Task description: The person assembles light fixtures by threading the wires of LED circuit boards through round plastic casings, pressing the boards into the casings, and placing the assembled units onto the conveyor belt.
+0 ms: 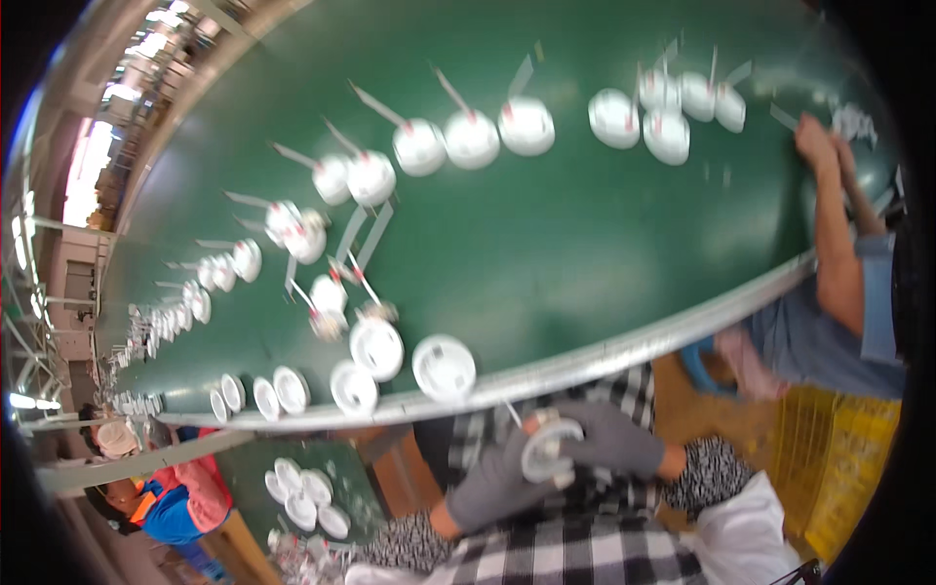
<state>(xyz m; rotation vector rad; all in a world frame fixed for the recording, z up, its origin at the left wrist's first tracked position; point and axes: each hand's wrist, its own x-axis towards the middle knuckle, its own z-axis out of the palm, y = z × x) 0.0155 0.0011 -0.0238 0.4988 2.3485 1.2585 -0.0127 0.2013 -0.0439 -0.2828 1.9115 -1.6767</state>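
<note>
Just on the wearer's side of the long green desk, a white round fitting sits between the grey-gloved left hand and right hand, both closed on it, seemingly to steady it from opposite sides.

Lg. green tbl. – tan flr., bright lts.

Smooth plastic round piece, matt cloth gloves, slightly glossy green tabletop, metal edging, plastic crate
</note>
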